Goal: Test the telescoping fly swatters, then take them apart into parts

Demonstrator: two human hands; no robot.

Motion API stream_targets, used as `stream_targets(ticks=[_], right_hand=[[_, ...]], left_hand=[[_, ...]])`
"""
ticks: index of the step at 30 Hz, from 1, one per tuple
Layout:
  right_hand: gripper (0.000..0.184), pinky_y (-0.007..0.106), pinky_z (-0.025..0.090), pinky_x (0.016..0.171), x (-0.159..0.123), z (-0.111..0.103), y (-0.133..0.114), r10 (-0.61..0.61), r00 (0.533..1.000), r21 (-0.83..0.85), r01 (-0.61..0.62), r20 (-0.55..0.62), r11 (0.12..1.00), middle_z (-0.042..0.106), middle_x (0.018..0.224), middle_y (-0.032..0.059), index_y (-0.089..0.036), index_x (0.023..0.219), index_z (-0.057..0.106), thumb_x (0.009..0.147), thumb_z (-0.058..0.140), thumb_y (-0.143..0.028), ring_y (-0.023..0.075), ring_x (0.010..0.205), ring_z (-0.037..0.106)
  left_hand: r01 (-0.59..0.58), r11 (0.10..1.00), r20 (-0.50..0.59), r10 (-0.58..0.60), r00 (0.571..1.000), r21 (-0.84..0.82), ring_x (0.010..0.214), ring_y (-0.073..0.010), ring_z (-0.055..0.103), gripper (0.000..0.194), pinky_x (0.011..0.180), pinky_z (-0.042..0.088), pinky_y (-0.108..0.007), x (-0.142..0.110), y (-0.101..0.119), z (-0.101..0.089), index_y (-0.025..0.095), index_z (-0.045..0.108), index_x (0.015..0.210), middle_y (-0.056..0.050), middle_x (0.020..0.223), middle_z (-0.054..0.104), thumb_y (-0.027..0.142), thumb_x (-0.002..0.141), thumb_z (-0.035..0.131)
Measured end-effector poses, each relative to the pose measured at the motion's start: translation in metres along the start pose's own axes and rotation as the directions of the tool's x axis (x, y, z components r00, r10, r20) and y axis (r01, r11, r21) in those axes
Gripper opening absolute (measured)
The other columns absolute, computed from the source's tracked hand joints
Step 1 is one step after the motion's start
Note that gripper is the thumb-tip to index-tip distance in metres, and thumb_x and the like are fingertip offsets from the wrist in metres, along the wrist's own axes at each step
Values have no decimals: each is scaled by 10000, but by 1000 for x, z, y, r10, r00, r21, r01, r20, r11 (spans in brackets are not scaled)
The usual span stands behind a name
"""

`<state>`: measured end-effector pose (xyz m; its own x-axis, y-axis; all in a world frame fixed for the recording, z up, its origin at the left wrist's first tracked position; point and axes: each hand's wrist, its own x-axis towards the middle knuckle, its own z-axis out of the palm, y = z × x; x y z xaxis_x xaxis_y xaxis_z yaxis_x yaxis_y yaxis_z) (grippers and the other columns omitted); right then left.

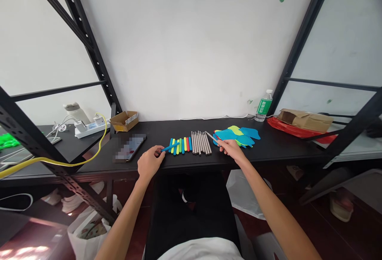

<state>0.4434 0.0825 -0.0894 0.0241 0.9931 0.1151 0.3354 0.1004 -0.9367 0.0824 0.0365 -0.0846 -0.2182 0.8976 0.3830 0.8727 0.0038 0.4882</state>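
Note:
My left hand (pixel 150 162) pinches a short blue tube (pixel 170 147) between thumb and fingers. The blue tube lies slantwise over the left end of a row of coloured tubes (pixel 183 147) in blue, yellow, green and red. Beside that row, several thin grey rods (pixel 201 144) lie side by side on the black table (pixel 167 127). My right hand (pixel 233 149) is closed on one grey rod (pixel 212 137), its free end pointing left toward the others. Flat blue and yellow cut-out pieces (pixel 238 132) lie in a pile behind my right hand.
A phone (pixel 135 147) and a small open cardboard box (pixel 124 121) are on the left. A green-labelled bottle (pixel 264 107) stands at the back right. Black shelf posts (pixel 98 63) frame both sides. A yellow cable (pixel 59 161) crosses the left side.

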Motion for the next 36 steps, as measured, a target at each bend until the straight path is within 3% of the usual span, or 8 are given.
stream_targets(ticks=[23, 36], right_hand=[[407, 207, 335, 450, 1, 0, 2, 8, 1000, -21, -8, 17, 1000, 677, 693, 68, -135, 712, 683, 859, 602, -506, 93, 516, 492], [410, 194, 316, 422, -1, -1, -3, 78, 997, 68, -80, 27, 995, 682, 675, 63, -123, 811, 718, 858, 616, -517, 81, 485, 491]], left_hand=[[-9, 1000, -27, 9, 1000, -14, 795, -186, 663, 303, 581, 361, -248, -1, 0, 1, 319, 738, 965, 23, 833, 736, 521, 903, 521], [-3, 1000, -22, 3, 1000, 5, 823, -199, 670, 303, 596, 372, -258, -2, 3, -1, 314, 743, 982, 15, 849, 743, 508, 903, 524]])
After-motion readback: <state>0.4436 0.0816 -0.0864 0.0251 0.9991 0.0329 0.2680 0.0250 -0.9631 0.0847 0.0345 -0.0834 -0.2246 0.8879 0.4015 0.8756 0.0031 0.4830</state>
